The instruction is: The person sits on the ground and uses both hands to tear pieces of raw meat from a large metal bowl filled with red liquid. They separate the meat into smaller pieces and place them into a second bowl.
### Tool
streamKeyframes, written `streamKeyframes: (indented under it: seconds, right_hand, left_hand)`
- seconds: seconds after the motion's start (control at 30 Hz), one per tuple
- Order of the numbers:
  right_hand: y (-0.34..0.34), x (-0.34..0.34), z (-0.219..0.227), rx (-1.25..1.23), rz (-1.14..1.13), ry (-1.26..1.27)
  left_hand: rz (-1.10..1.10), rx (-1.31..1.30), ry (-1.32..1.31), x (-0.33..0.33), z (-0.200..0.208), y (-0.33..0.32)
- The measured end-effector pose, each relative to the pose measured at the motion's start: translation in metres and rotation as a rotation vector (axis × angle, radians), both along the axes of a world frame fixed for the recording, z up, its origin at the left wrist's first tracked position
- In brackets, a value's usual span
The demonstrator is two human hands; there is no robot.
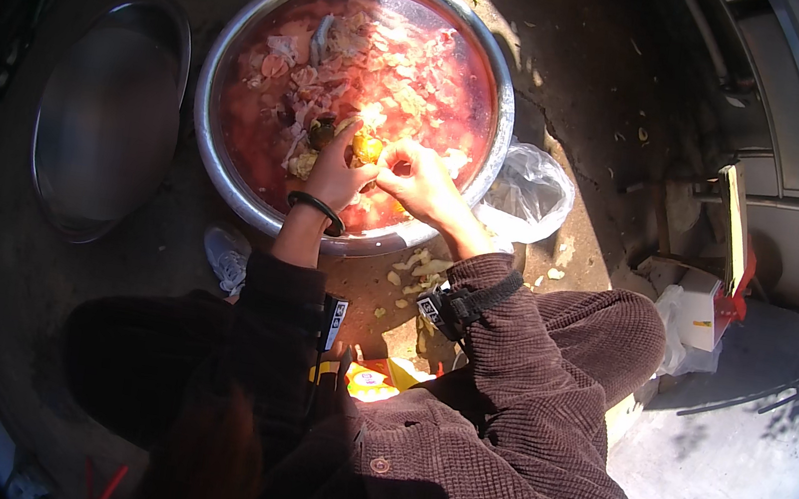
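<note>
A large round metal basin (210, 93) holds reddish water and many pale pink, wet pieces of meat or offal (345, 51). Over its near side, my left hand (331, 178) is closed around a glossy yellow-orange lump (367, 148), whose exact kind I cannot make out. My right hand (418, 186) is just beside it, thumb and fingers pinched together close to my left fingertips. What lies in that pinch is too small to see. A dark greenish piece (322, 131) sits in the basin next to my left hand.
Against the basin's right side stands a clear plastic bag (533, 194). Pale yellow scraps (425, 268) litter the ground near my legs. An oval metal tray (108, 125) lies at the left. A white box (704, 310) and a pale surface (734, 465) are at the right.
</note>
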State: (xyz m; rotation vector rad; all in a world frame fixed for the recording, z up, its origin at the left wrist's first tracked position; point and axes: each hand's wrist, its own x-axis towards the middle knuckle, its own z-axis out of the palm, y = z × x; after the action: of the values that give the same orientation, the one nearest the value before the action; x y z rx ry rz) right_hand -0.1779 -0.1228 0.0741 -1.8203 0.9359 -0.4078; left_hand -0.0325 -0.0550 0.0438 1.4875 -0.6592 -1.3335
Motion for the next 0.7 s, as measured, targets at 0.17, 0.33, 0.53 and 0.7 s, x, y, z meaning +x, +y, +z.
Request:
streamKeyframes:
  seconds: [0.17, 0.33, 0.53, 0.7]
  right_hand:
    - [-0.006, -0.005, -0.009, 0.297, -0.070, -0.138]
    - [-0.011, -0.005, 0.008, 0.259, -0.012, 0.044]
    - [0.001, 0.003, 0.018, -0.049, -0.009, 0.129]
    - [0.004, 0.010, 0.018, -0.125, -0.071, 0.070]
  left_hand:
    - [0.047, -0.055, 0.225, 0.007, -0.009, 0.001]
    - [0.110, -0.033, 0.384, 0.009, -0.011, 0.002]
    - [0.074, 0.027, 0.421, 0.015, -0.001, 0.005]
    - [0.079, -0.018, 0.311, 0.011, 0.006, 0.005]
